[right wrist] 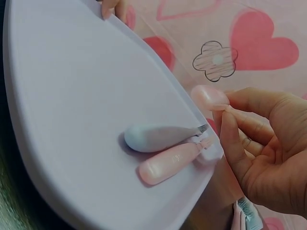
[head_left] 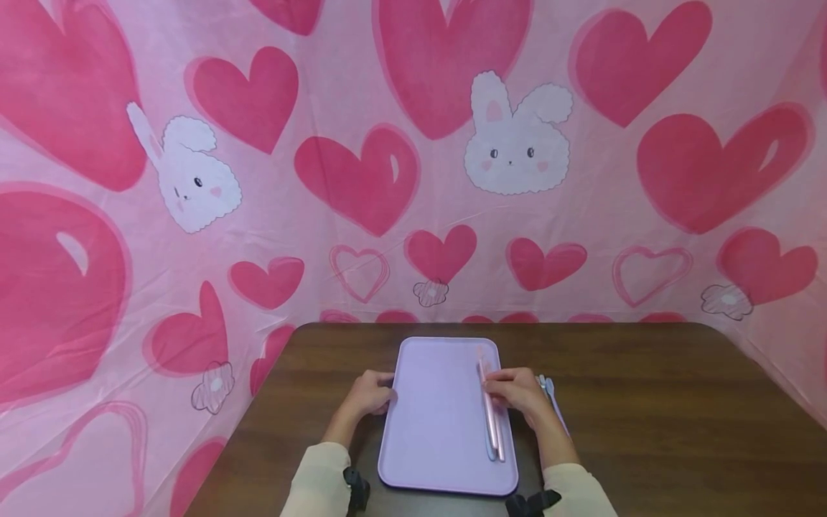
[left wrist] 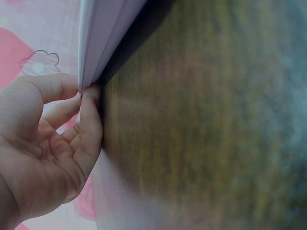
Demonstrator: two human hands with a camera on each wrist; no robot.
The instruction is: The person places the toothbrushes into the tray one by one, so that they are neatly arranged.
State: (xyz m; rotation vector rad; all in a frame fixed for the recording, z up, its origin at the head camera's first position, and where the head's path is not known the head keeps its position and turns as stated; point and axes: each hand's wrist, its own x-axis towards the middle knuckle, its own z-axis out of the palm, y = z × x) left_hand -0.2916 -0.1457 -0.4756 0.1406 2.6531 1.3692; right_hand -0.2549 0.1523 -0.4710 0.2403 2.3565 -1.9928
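A lavender tray [head_left: 433, 416] lies lengthwise on the table. My left hand [head_left: 371, 393] pinches its left edge; in the left wrist view the thumb is above the rim and the fingers [left wrist: 91, 120] below. Over the tray's right side my right hand [head_left: 517, 388] pinches a pink utensil [right wrist: 208, 97], its rounded handle end pointing at the right wrist camera. Its kind does not show clearly. On the tray beneath lie a light blue-handled utensil [right wrist: 160, 137] and a pink-handled utensil [right wrist: 170, 164], side by side, their far ends small and partly hidden.
Light blue utensils [head_left: 554, 402] lie on the dark wooden table [head_left: 646, 416] just right of the right hand, partly hidden by the wrist. A pink cloth [head_left: 439, 208] with hearts and rabbits hangs behind the table and along its left side.
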